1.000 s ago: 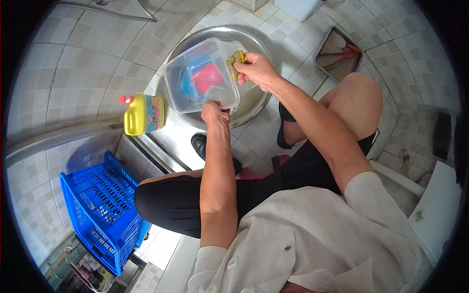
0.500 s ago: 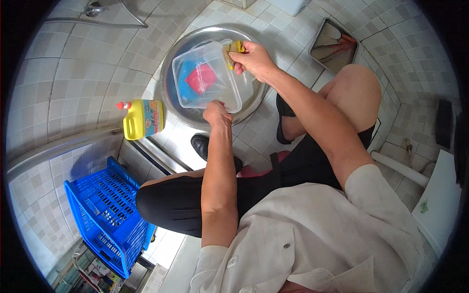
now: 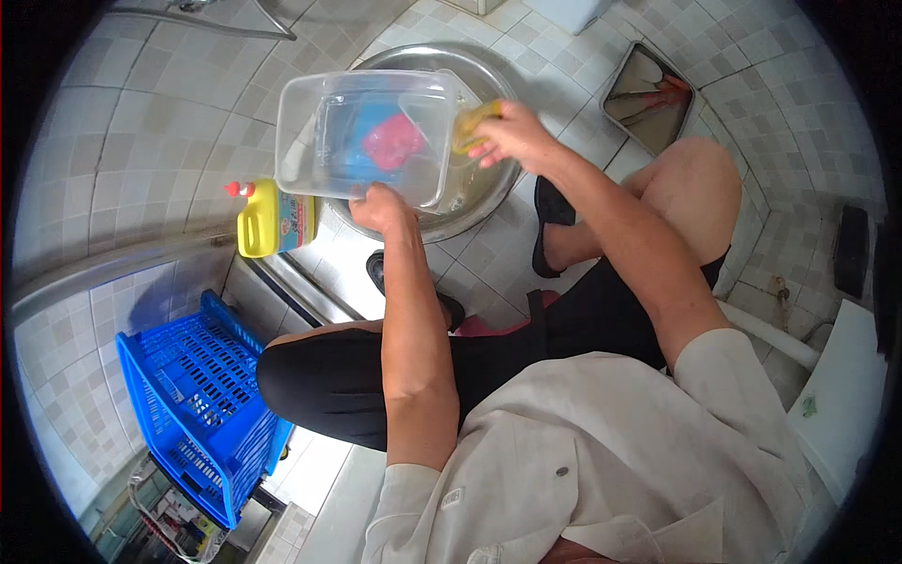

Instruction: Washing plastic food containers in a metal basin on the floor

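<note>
My left hand (image 3: 381, 209) grips the near rim of a clear plastic container (image 3: 310, 141), holding it tilted above a round metal basin (image 3: 484, 202). Through its see-through wall show a blue shape and a pink shape (image 3: 393, 143), apparently in the basin behind it. My right hand (image 3: 517, 136) is closed on a yellow sponge (image 3: 476, 127), slightly blurred, just off the container's right side and over the basin. Water with some suds lies in the basin.
A yellow detergent jug (image 3: 272, 221) with a red cap stands left of the basin. A blue plastic basket (image 3: 202, 395) is at the lower left. At the upper right, a rectangular tray (image 3: 648, 94) holds several long-handled things. A hose (image 3: 216, 31) runs along the wall.
The container has moved left and turned, its open side shifting in view. My right hand with the sponge has drawn off its right edge, slightly right and down.
</note>
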A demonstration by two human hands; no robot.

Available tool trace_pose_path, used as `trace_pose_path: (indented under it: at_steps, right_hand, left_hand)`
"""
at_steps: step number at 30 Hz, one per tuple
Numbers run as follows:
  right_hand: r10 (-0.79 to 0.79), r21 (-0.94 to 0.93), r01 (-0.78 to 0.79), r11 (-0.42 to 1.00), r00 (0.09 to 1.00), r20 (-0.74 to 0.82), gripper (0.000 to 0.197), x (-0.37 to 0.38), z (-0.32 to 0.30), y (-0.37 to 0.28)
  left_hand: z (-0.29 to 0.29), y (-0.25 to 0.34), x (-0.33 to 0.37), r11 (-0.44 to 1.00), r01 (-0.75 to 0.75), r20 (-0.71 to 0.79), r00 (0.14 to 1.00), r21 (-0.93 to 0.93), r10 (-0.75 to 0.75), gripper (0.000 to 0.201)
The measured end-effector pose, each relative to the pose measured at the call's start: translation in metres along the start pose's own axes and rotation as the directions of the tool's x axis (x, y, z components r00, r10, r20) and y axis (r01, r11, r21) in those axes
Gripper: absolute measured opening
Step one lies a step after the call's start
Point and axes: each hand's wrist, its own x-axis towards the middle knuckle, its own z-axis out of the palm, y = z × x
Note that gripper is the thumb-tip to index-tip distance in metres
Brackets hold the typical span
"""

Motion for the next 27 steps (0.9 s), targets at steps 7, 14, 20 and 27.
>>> trace_pose_path:
  at_steps: [7,14,20,27]
  right_hand:
    - [-0.408,-0.601,0.257,0.756,0.904,-0.127,0.020,0.012,0.016,0.014]
    - [-0.551,-0.860,0.495,0.123,0.755,0.355,0.016,-0.028,0.067,0.061]
    - [-0.552,-0.916,0.196,0.349,0.833,-0.032,0.018,0.020,-0.006,0.037]
    - [-0.517,-0.809,0.203,0.552,0.845,-0.141,0.023,0.011,0.009,0.037]
  left_hand:
    - [0.003,0.000,-0.009,0.872,-0.477,0.008,0.878,0.107,0.479,0.034]
    - [-0.004,0.003,-0.003,0.858,-0.502,0.065,0.865,0.109,0.498,0.028]
    - [-0.007,0.004,0.008,0.886,-0.418,0.117,0.908,0.201,0.402,0.020]
    - [-0.012,0.023,0.003,0.846,-0.440,0.211,0.896,0.302,0.391,0.030]
